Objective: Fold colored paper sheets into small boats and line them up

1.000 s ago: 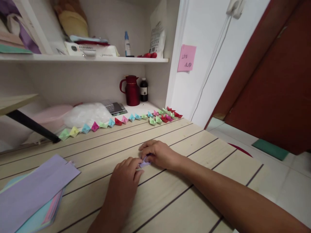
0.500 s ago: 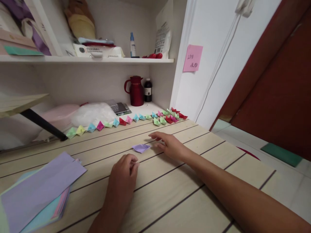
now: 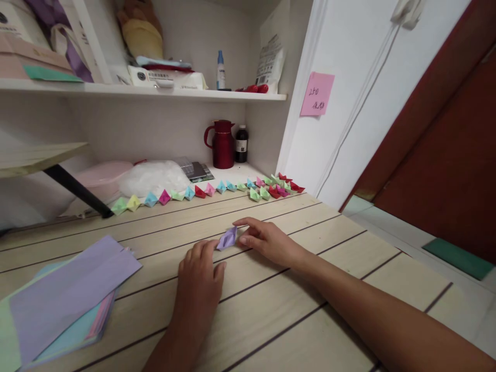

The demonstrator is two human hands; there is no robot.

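A small purple folded paper boat rests on the slatted wooden table between my two hands, tilted with one point toward the upper right. My left hand is by its lower left end, fingertips at or very near the paper, thumb held apart. From the right, my right hand reaches in with index finger and thumb spread, the index tip by the boat's upper point. Whether either hand presses on the paper, I cannot tell. Neither hand is closed around it.
A row of colourful paper boats runs along the table's back, bunching at the right. Purple paper tops a stack of coloured sheets at left. Behind stand a red jug, a dark bottle and a plastic bag. A black stand leg meets the table at left.
The purple boat has turned, its right point now tilting upward. My left fingers have stretched out toward it, and my right hand has come closer. The view has shifted slightly.
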